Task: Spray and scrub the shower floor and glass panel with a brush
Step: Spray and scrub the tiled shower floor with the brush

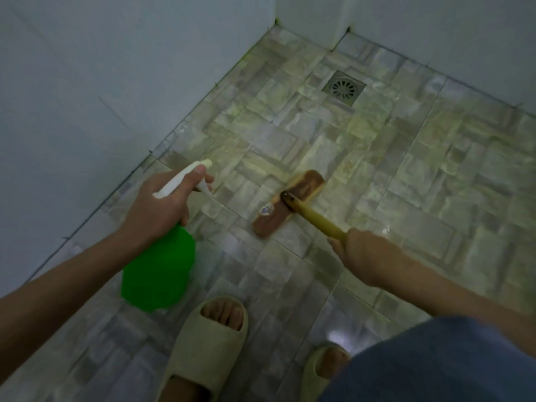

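Two tools held at once, head view only. Floor stage judged in hand — spray bottle [158, 265] gripped by left hand [162, 207], fingers curled round neck, forefinger at trigger, nozzle aimed at shower floor [406, 169]. Brush [288, 203] laid bristles-down on tiles, short of drain [343, 87]; handle clasped in right hand [362, 256], fist closed. Next called for — trigger squeeze, then firm strokes. Both forearms extended forward, downward. Glass panel not identifiable.

Premises: domestic shower area. Stone-pattern tiled floor [406, 175] with a square metal drain [343, 87] set near the far corner. Plain white walls [87, 82] meet the floor on two sides, dark grime along the joints. Occupant wears open-toed slippers [203, 352].
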A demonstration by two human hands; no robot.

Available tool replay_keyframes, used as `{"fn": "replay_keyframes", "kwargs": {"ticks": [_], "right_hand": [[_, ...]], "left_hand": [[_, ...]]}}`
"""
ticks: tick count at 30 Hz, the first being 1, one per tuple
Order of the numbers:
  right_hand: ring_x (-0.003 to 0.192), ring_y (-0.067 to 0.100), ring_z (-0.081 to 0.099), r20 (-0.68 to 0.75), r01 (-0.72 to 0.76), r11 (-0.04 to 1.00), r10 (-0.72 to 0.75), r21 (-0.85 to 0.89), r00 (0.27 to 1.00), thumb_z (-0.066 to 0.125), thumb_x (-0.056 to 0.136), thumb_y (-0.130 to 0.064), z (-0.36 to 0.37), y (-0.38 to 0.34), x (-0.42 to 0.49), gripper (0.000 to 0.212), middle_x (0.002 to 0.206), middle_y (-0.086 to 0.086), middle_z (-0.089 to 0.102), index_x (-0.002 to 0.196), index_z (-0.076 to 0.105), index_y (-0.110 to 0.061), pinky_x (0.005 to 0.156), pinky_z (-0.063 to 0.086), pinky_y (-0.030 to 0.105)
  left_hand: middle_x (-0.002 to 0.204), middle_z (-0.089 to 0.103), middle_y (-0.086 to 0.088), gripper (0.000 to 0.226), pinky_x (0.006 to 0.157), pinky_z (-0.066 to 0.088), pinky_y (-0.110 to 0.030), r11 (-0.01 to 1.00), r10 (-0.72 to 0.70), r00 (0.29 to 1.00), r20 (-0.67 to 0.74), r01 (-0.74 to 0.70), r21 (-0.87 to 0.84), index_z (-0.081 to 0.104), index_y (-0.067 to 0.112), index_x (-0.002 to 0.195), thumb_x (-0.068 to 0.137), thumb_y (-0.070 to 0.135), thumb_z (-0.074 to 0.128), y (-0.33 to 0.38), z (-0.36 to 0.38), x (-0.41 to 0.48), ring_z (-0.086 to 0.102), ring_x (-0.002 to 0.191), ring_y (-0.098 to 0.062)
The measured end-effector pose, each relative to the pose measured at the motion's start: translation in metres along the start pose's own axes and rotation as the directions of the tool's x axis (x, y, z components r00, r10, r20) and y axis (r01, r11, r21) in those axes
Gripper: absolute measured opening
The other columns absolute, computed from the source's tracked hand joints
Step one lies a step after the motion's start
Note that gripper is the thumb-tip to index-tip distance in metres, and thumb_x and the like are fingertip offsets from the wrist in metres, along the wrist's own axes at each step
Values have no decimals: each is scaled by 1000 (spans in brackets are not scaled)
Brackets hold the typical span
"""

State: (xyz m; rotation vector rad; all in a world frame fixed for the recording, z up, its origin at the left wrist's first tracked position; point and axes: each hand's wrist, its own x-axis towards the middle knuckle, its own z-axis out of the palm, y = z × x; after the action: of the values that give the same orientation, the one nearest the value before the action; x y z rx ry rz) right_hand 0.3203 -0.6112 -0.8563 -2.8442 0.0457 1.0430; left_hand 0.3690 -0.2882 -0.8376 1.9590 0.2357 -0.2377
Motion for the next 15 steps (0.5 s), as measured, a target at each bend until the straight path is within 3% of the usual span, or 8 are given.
{"fn": "replay_keyframes", "kwargs": {"ticks": [4,8,12,15], "right_hand": [[70,21,49,-24,128,991,-128,23,992,27,102,-46,-31,-61,57,39,84,3,49,91,47,-14,65,39,30],[59,17,47,-66,208,978,-205,31,976,25,103,-43,-52,-101,106,39,80,5,51,93,49,-13,56,39,29],[87,27,60,-57,139,990,-138,8,989,27,101,-49,-32,-70,71,49,105,12,62,107,55,-9,69,40,30],[88,27,60,-10,162,987,-162,-10,987,28,102,-44,-44,-92,83,46,105,10,62,110,56,-9,71,44,31]], "left_hand": [[95,74,-27,48,54,43,-26,1000,-13,1000,-14,13,-14,79,41,99,79,78,54,-7,-7,-2,52,44,-27],[95,75,-22,49,56,44,-28,999,-16,998,-63,14,-29,79,38,98,80,76,54,-13,-18,-2,55,46,-33],[94,78,-13,54,55,43,-28,997,-32,990,-138,21,-79,80,30,89,79,76,53,-13,-35,-1,50,40,-25],[92,77,-17,60,53,42,-26,997,-44,986,-163,34,-63,80,26,90,78,77,52,-15,-43,2,51,40,-24]]}}
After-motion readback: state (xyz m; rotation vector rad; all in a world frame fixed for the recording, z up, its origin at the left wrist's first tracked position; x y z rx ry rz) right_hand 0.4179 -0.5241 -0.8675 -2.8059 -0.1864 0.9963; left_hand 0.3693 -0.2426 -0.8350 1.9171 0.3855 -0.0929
